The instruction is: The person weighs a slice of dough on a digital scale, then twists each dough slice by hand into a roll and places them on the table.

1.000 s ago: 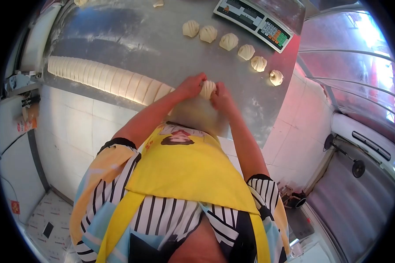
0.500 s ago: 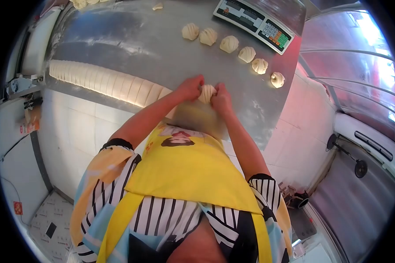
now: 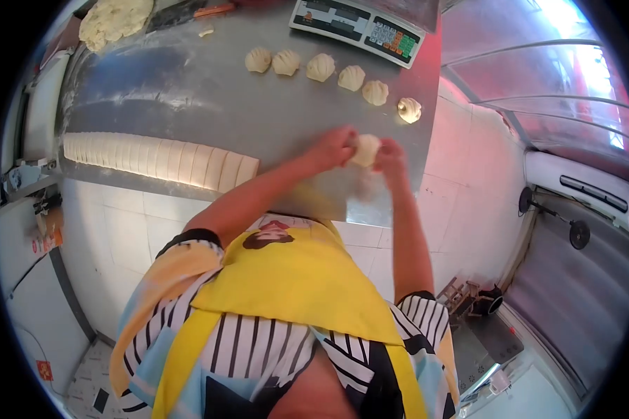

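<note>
Between my two hands is a small pale piece of dough (image 3: 365, 151), held just above the metal table near its front right part. My left hand (image 3: 334, 148) pinches its left side, slightly blurred. On its right side, the fingers of my right hand (image 3: 392, 156) are closed. Beyond my hands, several shaped, ridged dough buns (image 3: 321, 68) lie in a slanting row; the nearest bun (image 3: 409, 109) is at the right end. Left of my left forearm lies a long row of sliced dough strips (image 3: 161, 161) along the front edge.
A digital scale (image 3: 356, 29) stands at the back right of the metal table (image 3: 140, 91). A large dough lump (image 3: 115, 21) rests at the far left corner, with a small dough scrap (image 3: 206, 33) to its right. The table's right edge runs close to my right hand.
Both hands have moved right along the table with the dough piece, which now shows a rounder, smoother side. The camera view has shifted, so the table things appear further left.
</note>
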`<state>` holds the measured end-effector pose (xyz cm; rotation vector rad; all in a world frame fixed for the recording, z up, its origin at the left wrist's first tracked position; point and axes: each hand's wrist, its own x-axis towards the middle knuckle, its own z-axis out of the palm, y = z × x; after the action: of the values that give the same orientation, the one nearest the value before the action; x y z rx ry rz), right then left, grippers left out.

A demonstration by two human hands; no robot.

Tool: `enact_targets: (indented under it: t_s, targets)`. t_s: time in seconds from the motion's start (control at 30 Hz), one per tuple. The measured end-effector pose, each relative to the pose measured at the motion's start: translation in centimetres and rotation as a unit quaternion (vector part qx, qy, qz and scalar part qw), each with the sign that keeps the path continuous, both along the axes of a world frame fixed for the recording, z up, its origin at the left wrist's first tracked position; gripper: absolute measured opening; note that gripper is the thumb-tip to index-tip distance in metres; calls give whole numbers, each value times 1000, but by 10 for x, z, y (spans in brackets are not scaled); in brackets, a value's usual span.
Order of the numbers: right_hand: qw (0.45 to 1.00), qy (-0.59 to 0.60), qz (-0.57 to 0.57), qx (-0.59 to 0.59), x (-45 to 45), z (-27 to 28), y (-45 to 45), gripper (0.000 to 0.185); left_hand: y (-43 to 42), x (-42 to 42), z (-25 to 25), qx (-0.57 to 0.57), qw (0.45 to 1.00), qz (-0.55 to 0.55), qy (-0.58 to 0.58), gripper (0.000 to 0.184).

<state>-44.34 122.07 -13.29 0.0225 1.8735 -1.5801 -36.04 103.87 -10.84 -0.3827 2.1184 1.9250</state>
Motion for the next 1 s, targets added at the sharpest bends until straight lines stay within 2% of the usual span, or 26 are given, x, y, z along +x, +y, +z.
enact_targets:
  t_s: [0.03, 0.1, 0.17, 0.2, 0.3, 0.4, 0.5, 0.53, 0.57, 0.6, 0.63, 0.67, 0.77, 0.9, 1.0]
  targets:
    - [996, 25, -25, 78, -20, 11, 11, 22, 4, -10, -2, -8, 1000, -9, 21, 26]
    - [974, 111, 5, 197, -56, -2, 36, 18, 10, -24, -6, -24, 998, -22, 61, 31]
    - [972, 82, -4, 222, -66, -16, 46, 18, -6, -11, 7, -15, 999, -11, 26, 34]
    - [971, 71, -9, 229, -72, -20, 47, 19, -22, -5, 12, -15, 1000, -4, 11, 36]
    - [970, 32, 9, 241, -71, 19, 64, 20, -68, 38, 13, 22, 995, 90, -48, 34]
    - [954, 274, 66, 102, -37, -7, 48, 22, -118, 82, 18, 51, 976, 210, -41, 28]
    - [965, 54, 242, 88, 48, 29, -82, 34, -150, 116, 19, 14, 957, 290, -7, 24]
    - [895, 172, 389, 136, 66, 15, -123, 40, -156, 126, 24, 12, 949, 316, 3, 23]
    - [882, 258, 369, 141, 97, -8, -153, 44, -162, 135, 26, 10, 939, 342, 14, 22]
    - [923, 241, 289, 88, 124, -37, -175, 53, -166, 144, 26, -1, 939, 345, 15, 21]
    - [842, 262, 444, 159, 124, -12, -199, 58, -171, 152, 26, -12, 937, 348, 17, 21]
    - [732, 273, 582, 225, 122, 15, -221, 62, -174, 160, 26, -23, 937, 349, 18, 21]
    - [773, 330, 504, 198, 148, -2, -224, 60, -178, 180, 18, -29, 936, 351, 14, 22]
    - [771, 324, 526, 157, 151, 1, -212, 63, -168, 184, 9, -38, 946, 322, -5, 24]
    - [792, 282, 522, 145, 147, 3, -198, 69, -158, 173, -9, -35, 964, 260, 47, 26]
